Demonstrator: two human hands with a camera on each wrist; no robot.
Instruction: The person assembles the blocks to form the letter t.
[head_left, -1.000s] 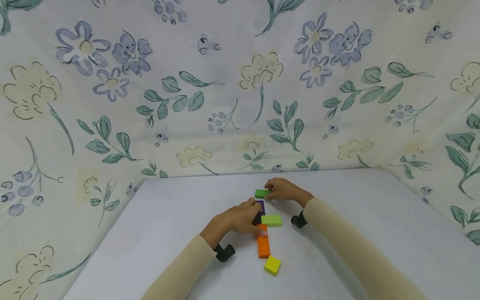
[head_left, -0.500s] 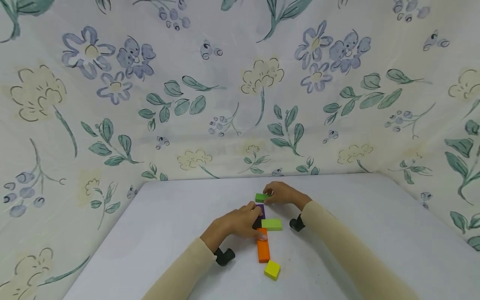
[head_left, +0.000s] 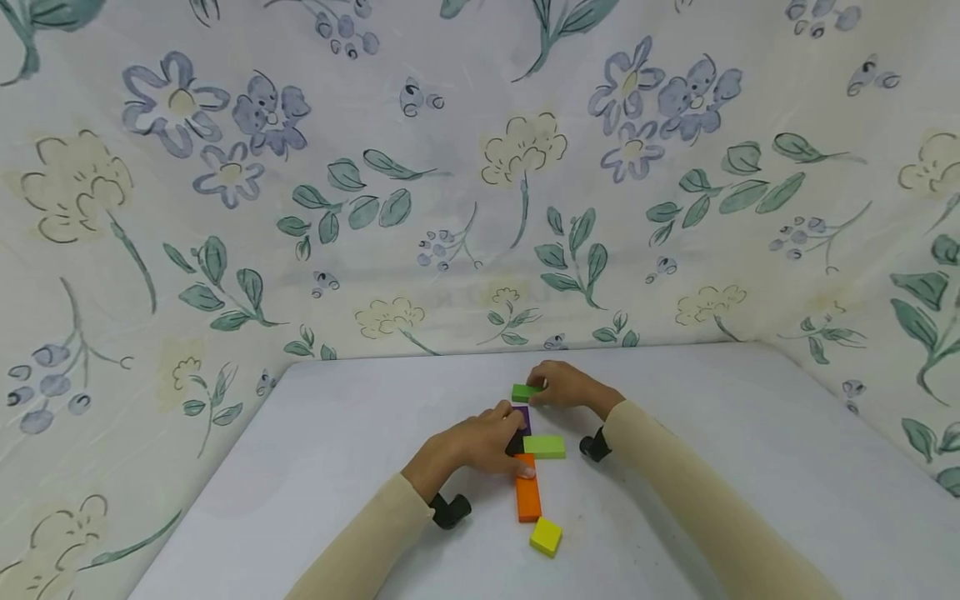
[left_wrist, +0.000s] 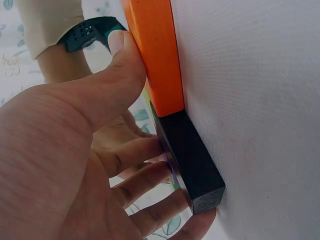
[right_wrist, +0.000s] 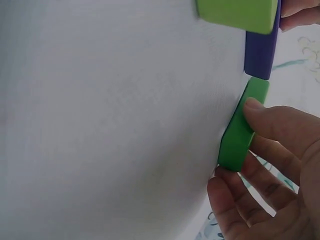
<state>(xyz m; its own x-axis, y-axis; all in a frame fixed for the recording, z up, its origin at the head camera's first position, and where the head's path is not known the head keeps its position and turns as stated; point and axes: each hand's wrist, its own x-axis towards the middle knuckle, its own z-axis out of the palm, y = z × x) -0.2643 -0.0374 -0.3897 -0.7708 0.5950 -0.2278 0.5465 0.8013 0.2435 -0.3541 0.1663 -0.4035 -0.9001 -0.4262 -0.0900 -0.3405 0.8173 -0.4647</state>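
In the head view, my left hand (head_left: 480,443) reaches over a line of wooden blocks. Its thumb rests on the orange block (head_left: 528,502), and its fingers touch the side and end of the black block (left_wrist: 192,155). The black block meets the orange one end-on, as the left wrist view shows. A purple block (right_wrist: 261,56) lies farther back, partly covered by that hand. My right hand (head_left: 566,385) pinches a green block (right_wrist: 239,134) between thumb and fingers, its end right by the purple block's end. A lime block (head_left: 544,447) sticks out rightward from the line.
A yellow block (head_left: 546,537) sits turned at an angle near the orange block's front end. Everything stands on a white table (head_left: 360,400), with a floral cloth (head_left: 450,183) hanging behind and at the sides. Each wrist wears a dark band and camera.
The head view tilted slightly, shifting everything a little in the picture. Both hands and the blocks keep almost the same places relative to each other.
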